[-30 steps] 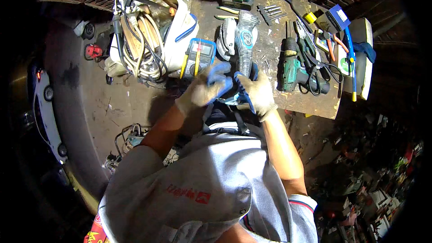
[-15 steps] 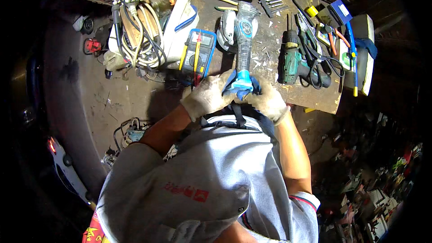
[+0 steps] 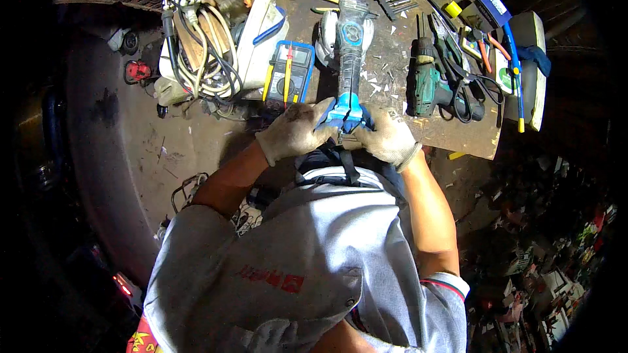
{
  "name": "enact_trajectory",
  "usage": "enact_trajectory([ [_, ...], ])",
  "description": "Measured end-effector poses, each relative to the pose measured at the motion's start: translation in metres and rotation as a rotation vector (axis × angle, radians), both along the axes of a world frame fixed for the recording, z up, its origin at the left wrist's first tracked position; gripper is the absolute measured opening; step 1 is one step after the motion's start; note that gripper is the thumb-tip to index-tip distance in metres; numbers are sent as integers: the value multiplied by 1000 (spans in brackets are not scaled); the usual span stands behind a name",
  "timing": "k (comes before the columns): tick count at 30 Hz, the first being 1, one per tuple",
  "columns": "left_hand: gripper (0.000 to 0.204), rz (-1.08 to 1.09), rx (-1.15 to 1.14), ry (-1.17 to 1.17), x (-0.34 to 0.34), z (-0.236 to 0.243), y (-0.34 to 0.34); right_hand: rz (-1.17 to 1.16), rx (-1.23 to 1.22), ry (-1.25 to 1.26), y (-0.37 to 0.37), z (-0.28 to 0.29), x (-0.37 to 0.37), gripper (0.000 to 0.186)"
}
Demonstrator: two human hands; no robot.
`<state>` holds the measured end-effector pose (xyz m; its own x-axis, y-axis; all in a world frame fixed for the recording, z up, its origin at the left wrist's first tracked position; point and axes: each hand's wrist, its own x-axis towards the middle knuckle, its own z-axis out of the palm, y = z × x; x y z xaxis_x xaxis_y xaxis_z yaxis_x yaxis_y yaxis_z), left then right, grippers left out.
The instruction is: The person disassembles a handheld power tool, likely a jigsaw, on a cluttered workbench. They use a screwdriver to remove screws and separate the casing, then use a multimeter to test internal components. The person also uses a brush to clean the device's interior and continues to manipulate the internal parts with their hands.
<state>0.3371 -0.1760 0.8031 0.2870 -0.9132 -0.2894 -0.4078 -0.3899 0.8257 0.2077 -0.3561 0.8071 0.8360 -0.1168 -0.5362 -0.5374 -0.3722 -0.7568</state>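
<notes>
A cordless angle grinder (image 3: 351,68) with a grey ribbed body and a bright blue base lies along the table, its head pointing away from me. A pale round disc or guard (image 3: 327,40) shows beside its head. My left hand (image 3: 296,131), in a whitish work glove, is closed on the left side of the blue base. On the opposite side my gloved right hand (image 3: 388,138) grips the same base. A dark seam runs down the base between my hands. My fingertips are partly hidden around and under it.
Left of the grinder stand a multimeter (image 3: 290,73) and a white bin (image 3: 265,29) full of cables. To the right lie a green drill (image 3: 428,82), black scissors (image 3: 468,78) and pliers (image 3: 484,52). Small metal scraps (image 3: 376,85) dot the wooden table (image 3: 458,137).
The grinder and both hands sit slightly higher and further left in view. A dark seam in the blue base shows more plainly. Both hands keep hold; a white car at left has mostly gone from view.
</notes>
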Motion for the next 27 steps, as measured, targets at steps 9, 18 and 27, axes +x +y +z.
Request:
enact_trajectory([
  [9, 71, 41, 93, 574, 10, -19, 3, 85, -234, -218, 10, -17, -5, 32],
  [18, 38, 370, -89, 394, -27, -43, -12, 20, -175, -223, 29, -28, -12, 36],
  [27, 45, 238, -76, 524, -11, -48, -4, -137, -52, -321, 34, -50, -12, 32],
])
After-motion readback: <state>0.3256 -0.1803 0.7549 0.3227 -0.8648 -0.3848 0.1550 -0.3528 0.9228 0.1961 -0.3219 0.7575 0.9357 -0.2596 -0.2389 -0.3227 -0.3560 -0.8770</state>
